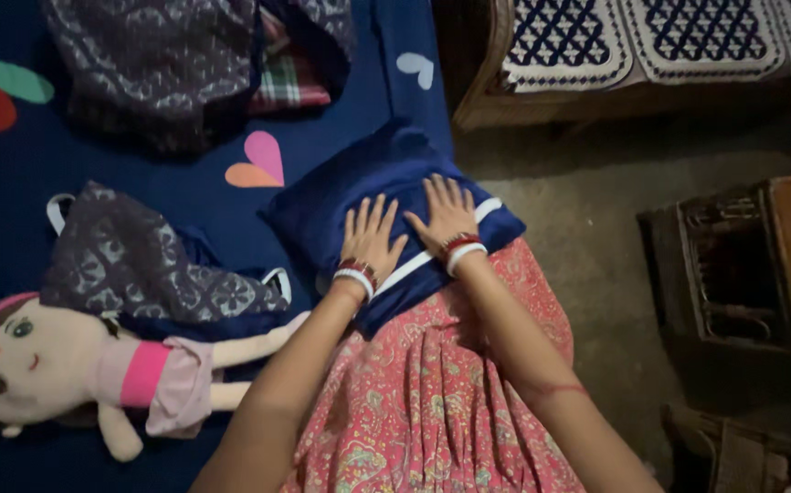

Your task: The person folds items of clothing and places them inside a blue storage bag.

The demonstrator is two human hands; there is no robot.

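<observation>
Head view, looking down over the right edge of a bed.

Item 1. Left hand [370, 239]: palm down, fingers spread flat, pressing on the blue cloth; it grips nothing. A red and white bangle sits at the wrist.

Item 2. Right hand [448, 215]: palm down, fingers spread flat, just beside the left hand and touching the same cloth; it grips nothing. A matching bangle sits at the wrist, and a thin red thread circles the forearm further back.

Item 3. Blue cloth [373, 178]: dark blue, folded into a rough rectangle, with a white stripe along the side nearest the person. It lies at the right edge of the bed, partly over the edge and over the person's lap.

Item 4. Pink dress [432, 402]: patterned pink fabric worn by the person, below the blue cloth, filling the lower middle of the view.

Item 5. Bedsheet [12, 192]: dark blue, printed with coloured heart shapes in pink, orange, red, green and pale blue.

Item 6. Doll [44, 365]: soft rag doll in a pink dress, lying on its back at the near left corner of the bed, head toward the left edge.

Item 7. Folded garment [131, 265]: dark, with a pale floral print, just above the doll and touching it.

Item 8. Pile of clothes [176, 64]: dark printed fabric over a checked piece, at the far edge of the bed.

Item 9. Wooden bench [596, 55]: beyond the bed's right edge, with blue and white patterned cushions.

Item 10. Wooden crate [743, 265]: on the floor to the right, well apart from the bed.
</observation>
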